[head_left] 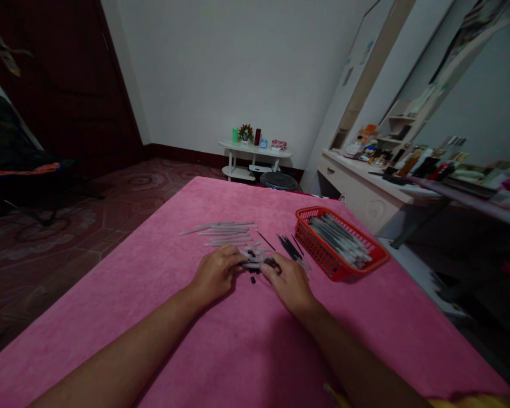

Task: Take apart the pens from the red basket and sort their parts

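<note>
Over pink cloth [221, 351], left hand [216, 273] and right hand [290, 281] pinch a pale tube [252, 264] — between them.

Two hands, one left hand [215, 272] and one right hand [289, 283]; one red basket [323, 258] at right, its pale rods [340, 238] too overlapped to count; several pale tubes [227, 230] at left, number unclear; one small black piece [253, 280] lying apart, near. On one far side table [255, 149], five things: one green cup [235, 135], one plant [245, 133], one dark red cylinder [257, 136], one blue clock [263, 144], one patterned box [279, 145]; one round stool [278, 180] before it; one door [59, 73], far left.
</note>
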Available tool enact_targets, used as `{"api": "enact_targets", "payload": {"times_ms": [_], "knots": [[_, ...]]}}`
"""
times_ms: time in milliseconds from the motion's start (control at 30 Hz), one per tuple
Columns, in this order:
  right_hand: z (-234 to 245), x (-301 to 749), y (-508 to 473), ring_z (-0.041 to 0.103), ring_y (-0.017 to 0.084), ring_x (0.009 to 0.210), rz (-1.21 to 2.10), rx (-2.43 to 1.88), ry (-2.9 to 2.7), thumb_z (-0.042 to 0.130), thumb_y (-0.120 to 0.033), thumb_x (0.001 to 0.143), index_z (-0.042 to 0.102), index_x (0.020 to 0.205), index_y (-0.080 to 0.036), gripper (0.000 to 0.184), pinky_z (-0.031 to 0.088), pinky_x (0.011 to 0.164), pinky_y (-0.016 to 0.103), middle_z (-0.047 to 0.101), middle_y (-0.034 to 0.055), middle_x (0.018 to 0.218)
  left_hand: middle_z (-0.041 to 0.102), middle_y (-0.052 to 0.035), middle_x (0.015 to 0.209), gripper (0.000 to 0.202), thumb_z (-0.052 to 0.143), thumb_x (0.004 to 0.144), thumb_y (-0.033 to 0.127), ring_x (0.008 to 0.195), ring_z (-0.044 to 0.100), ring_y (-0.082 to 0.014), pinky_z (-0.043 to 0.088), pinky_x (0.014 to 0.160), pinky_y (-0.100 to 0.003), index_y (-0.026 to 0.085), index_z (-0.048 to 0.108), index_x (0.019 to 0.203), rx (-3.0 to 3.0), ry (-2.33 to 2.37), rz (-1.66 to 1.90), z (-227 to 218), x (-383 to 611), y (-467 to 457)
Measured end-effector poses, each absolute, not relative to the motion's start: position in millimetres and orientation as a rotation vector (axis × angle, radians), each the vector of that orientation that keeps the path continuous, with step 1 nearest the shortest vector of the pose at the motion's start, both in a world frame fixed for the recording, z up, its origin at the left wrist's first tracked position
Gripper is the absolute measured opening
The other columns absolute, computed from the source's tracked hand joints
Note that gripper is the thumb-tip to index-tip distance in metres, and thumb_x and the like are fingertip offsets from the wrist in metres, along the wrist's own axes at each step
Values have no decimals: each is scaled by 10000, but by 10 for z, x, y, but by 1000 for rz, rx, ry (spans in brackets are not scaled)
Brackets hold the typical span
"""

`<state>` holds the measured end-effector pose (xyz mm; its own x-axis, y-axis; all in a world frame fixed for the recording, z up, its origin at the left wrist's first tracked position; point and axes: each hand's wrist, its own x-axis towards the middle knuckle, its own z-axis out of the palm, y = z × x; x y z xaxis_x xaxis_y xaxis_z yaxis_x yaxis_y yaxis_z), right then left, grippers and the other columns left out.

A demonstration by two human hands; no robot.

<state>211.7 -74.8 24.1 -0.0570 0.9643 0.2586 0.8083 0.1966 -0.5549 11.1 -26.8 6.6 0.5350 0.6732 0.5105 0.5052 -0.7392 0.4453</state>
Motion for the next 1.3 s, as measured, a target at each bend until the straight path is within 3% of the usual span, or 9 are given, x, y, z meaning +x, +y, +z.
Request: {"api": "enact_targets", "payload": {"times_ms": [67,200,367,500,667,800,967,1300], "knots": [[242,2119,-748,551,134,632,313,-1625,-1901,557,-357,862,618,801,-205,174,325,580,223,642,-4,719,599,-45,803,200,563,833,114,782,537,-171,420,675,-270,203,706,941,2530,985,1000,65,110,-268],[236,2127,-746,524,132,577,294,-1629,-1951,419,-370,938,587,650,-198,375,309,561,235,599,1,617,598,-45,801,207,565,820,91,779,536,-170,417,676,-268,200,705,927,2539,967,1004,53,109,-265],[213,2144,-724,547,137,652,277,-1576,-1910,589,-333,841,635,809,-200,144,339,600,225,641,-3,724,602,-45,806,203,580,819,102,783,540,-172,418,674,-265,207,705,938,2534,991,996,27,106,-245],[220,2141,-726,516,125,588,312,-1562,-1962,460,-326,921,578,641,-191,333,316,570,226,585,-9,615,599,-43,804,207,571,819,99,783,539,-172,418,681,-271,207,705,934,2547,987,988,26,110,-248],[241,2127,-735,521,122,616,306,-1538,-1932,555,-300,864,594,725,-194,179,317,585,222,604,-15,672,601,-41,801,201,571,816,89,783,541,-168,416,676,-268,201,704,916,2532,973,981,51,119,-262],[226,2133,-731,492,119,571,322,-1572,-1962,446,-333,930,550,630,-190,348,294,559,230,552,-16,596,596,-38,776,220,568,804,67,763,538,-165,413,666,-266,200,707,910,2537,955,995,62,121,-270],[232,2129,-732,518,123,630,325,-1546,-1931,600,-284,831,591,753,-195,119,319,595,220,602,-18,690,604,-43,787,209,560,812,78,768,544,-162,422,666,-264,192,703,913,2515,940,1013,55,120,-274],[231,2108,-748,509,121,548,467,-1589,-1938,473,-340,907,545,606,-193,342,314,536,215,547,-21,556,623,-43,825,232,563,824,98,775,561,-162,431,665,-260,228,700,957,2608,942,987,40,117,-268]]}}
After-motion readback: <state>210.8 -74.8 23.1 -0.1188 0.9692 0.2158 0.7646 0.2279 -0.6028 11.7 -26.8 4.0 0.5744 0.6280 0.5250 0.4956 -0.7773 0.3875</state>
